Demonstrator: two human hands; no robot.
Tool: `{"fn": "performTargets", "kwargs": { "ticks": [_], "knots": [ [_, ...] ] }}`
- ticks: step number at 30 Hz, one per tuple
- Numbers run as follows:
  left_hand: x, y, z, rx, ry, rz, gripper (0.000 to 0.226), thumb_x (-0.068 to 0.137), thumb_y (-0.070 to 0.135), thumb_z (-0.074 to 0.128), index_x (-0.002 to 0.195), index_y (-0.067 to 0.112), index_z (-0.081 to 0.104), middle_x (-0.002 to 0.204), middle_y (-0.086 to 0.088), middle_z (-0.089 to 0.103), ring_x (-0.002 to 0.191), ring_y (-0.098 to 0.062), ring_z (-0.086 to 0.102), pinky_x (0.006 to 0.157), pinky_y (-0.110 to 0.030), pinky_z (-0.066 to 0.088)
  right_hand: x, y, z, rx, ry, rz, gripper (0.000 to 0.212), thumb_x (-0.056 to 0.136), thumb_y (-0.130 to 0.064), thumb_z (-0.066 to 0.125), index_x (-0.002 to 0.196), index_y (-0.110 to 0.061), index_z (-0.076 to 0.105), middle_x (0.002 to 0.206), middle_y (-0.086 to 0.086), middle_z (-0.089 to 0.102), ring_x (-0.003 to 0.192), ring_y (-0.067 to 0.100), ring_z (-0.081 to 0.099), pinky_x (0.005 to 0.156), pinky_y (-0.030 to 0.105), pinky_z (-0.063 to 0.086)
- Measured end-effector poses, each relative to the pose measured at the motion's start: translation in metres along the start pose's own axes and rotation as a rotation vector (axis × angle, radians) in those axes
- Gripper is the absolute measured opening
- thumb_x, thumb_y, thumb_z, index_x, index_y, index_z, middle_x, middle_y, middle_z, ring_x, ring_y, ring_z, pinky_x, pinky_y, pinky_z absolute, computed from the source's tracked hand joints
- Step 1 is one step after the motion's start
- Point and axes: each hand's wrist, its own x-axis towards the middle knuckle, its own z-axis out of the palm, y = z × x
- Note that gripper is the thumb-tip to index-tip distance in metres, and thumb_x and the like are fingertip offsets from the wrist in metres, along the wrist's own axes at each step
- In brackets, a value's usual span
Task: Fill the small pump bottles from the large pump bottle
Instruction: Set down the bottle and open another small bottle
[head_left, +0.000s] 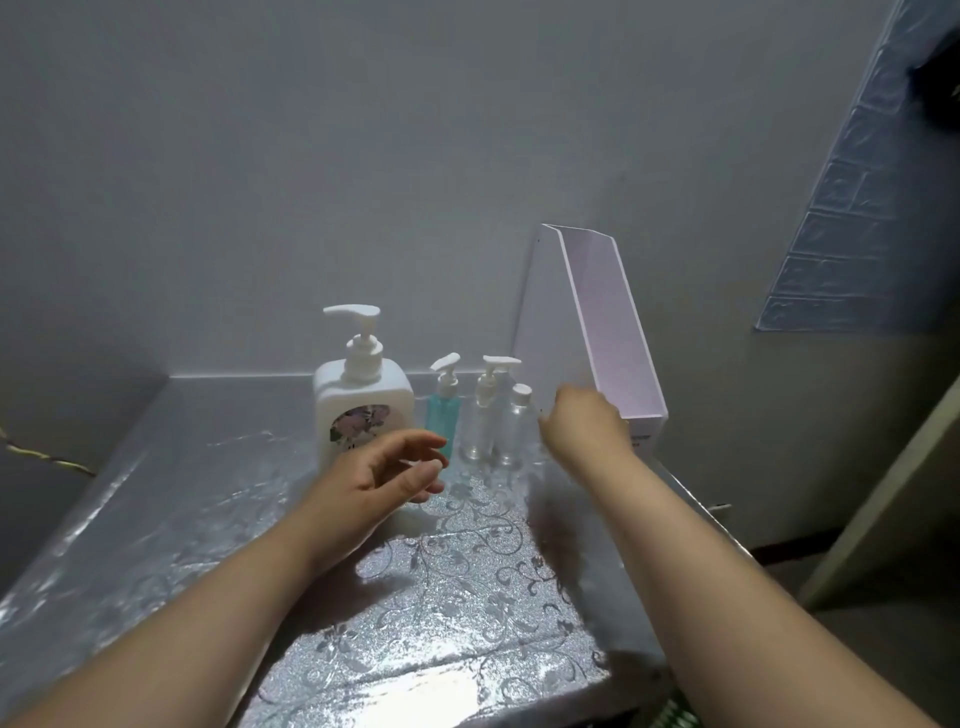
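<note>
A large white pump bottle (360, 395) with a floral label stands at the back of the table. To its right stand three small bottles: a blue-tinted one (443, 413) with a pump, a clear one (483, 415) with a pump, and a clear one (515, 423) with a plain cap. My left hand (387, 470) hovers open in front of the large bottle and the blue one, fingers spread, holding nothing. My right hand (584, 423) is just right of the capped bottle, fingers curled away from view; whether it touches the bottle is unclear.
The table (441, 597) wears a shiny silver floral cover. A tall white file holder (597, 322) stands at the back right against the wall. A cable (47, 457) lies at the far left. The table's right edge drops off beside my right forearm.
</note>
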Motion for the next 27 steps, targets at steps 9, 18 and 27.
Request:
{"fn": "performTargets", "kwargs": {
  "ticks": [9,18,27],
  "knots": [
    [-0.004,0.004,0.001,0.069,-0.003,-0.02,0.037,0.077,0.039,0.063,0.112,0.028,0.061,0.098,0.011,0.067,0.086,-0.012,0.069,0.077,-0.024,0.056,-0.02,0.009,0.01,-0.086,-0.17,-0.015,0.035,0.099,-0.026,0.039,0.125,-0.009,0.056,0.123,0.017,0.059,0.116,0.032,0.057,0.093,0.035,0.049],
    [-0.004,0.004,0.001,0.026,0.003,0.015,0.044,0.076,0.047,0.071,0.114,0.027,0.061,0.099,0.013,0.068,0.087,-0.014,0.069,0.076,-0.025,0.054,-0.048,0.002,0.012,0.975,0.135,0.134,0.016,0.097,-0.024,0.049,0.106,-0.013,0.04,0.102,0.013,0.061,0.051,0.016,0.059,0.042,0.016,0.036],
    [-0.004,0.012,0.001,-0.017,0.154,0.127,0.056,0.072,0.071,0.059,0.122,0.046,0.055,0.119,0.019,0.064,0.109,-0.004,0.062,0.091,-0.024,0.05,-0.101,-0.043,0.019,1.274,-0.221,-0.335,0.017,0.092,-0.012,0.06,0.097,-0.025,0.051,0.096,0.002,0.066,0.076,0.016,0.069,0.065,0.021,0.052]
  ]
}}
